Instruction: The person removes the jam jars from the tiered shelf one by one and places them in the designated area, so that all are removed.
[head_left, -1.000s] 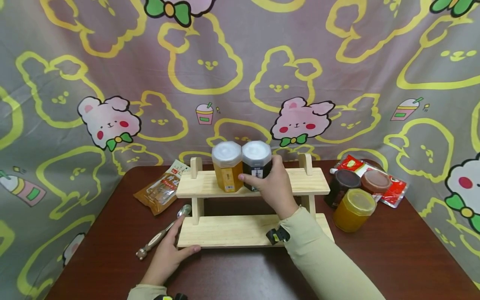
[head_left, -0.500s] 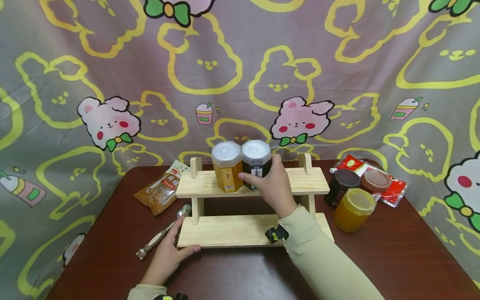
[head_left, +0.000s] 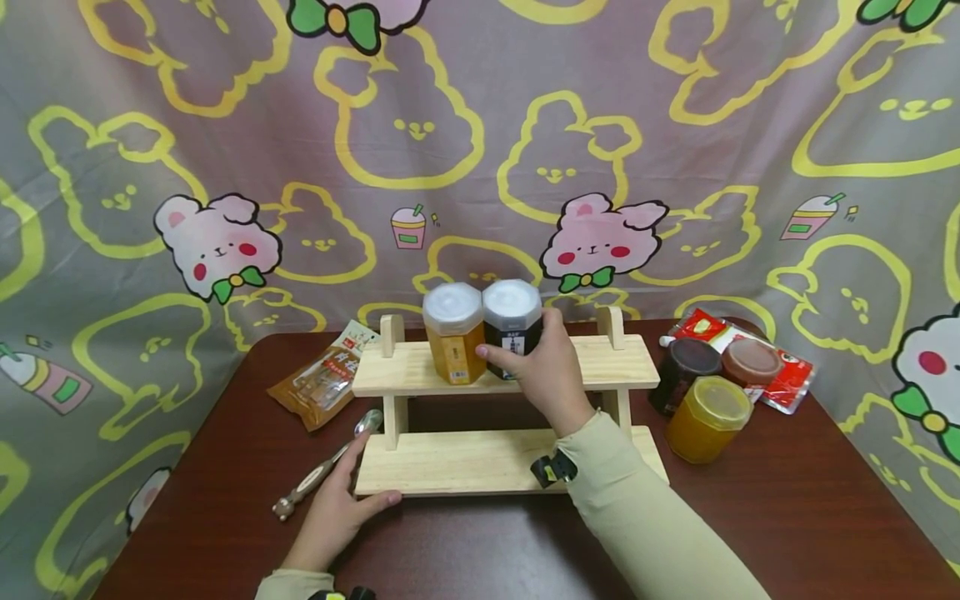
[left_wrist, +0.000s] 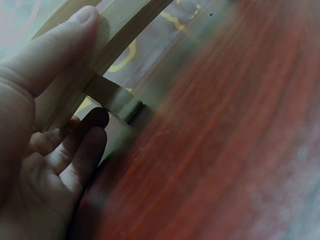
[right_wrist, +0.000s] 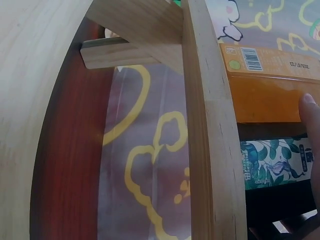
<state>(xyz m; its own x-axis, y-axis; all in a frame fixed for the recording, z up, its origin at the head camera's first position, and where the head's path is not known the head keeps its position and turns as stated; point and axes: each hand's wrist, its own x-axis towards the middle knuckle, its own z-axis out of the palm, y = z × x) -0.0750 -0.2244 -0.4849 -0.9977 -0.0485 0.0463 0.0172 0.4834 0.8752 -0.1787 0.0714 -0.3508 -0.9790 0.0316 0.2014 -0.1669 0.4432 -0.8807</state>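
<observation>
A two-tier wooden display rack [head_left: 450, 463] stands on the dark red-brown table. On its upper tier an amber jar [head_left: 456, 348] and a black jar [head_left: 512, 300], both with frosted lids, stand side by side. My right hand [head_left: 546, 367] grips the black jar, its thumb across the front and its fingers round the right side. In the right wrist view the thumb [right_wrist: 311, 112] overlaps the amber jar, with the black jar's leafy label below. My left hand [head_left: 337, 504] holds the lower tier's left front corner, thumb [left_wrist: 55, 55] over the board's front and fingers below.
A spoon [head_left: 315, 477] with an ornate handle and a brown snack packet [head_left: 326, 379] lie left of the rack. On the right stand a yellow jar [head_left: 707, 421], a dark jar [head_left: 682, 379] and a reddish-brown jar [head_left: 752, 364], by a red packet [head_left: 798, 379]. A patterned curtain hangs behind.
</observation>
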